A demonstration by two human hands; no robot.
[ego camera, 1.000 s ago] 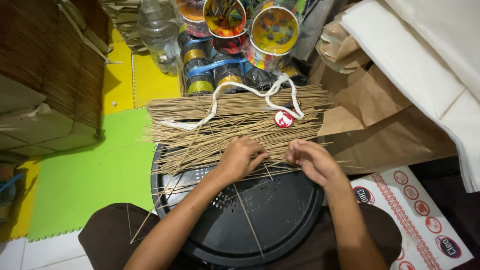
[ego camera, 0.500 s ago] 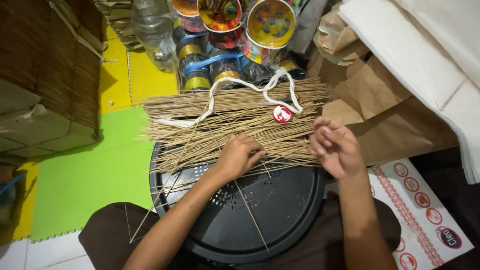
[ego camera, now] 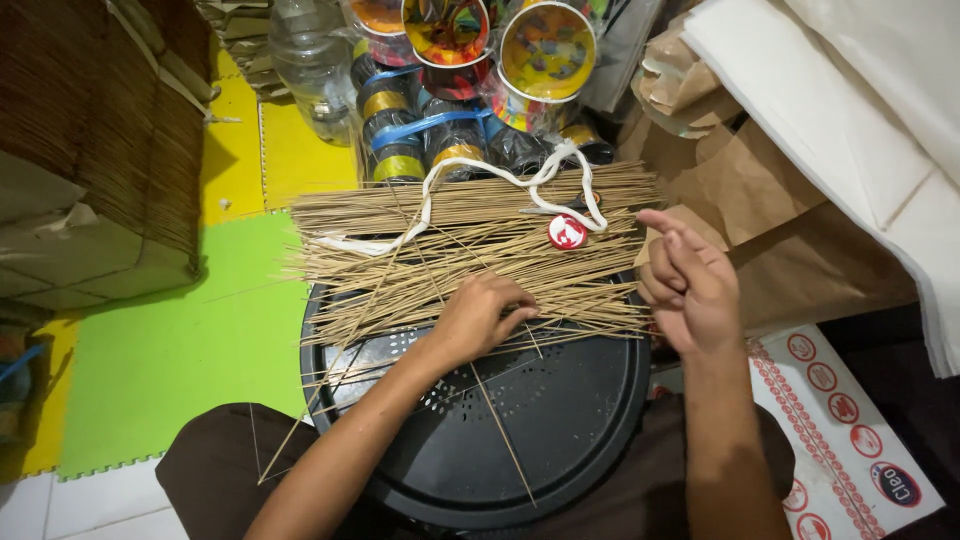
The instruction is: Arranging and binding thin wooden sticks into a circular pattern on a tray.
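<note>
Sticks (ego camera: 470,250) lie spread across a black tray (ego camera: 560,440); the left hand (ego camera: 480,318) pinches a few, while the right hand (ego camera: 690,285) hovers open beside them.

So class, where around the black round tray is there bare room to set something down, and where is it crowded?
Free: the green foam mat left of the black tray, and the tray's near half below the left hand. Crowded: the tray's far half under the thin sticks, the tape rolls behind them, and brown paper bags beside the right hand.
</note>
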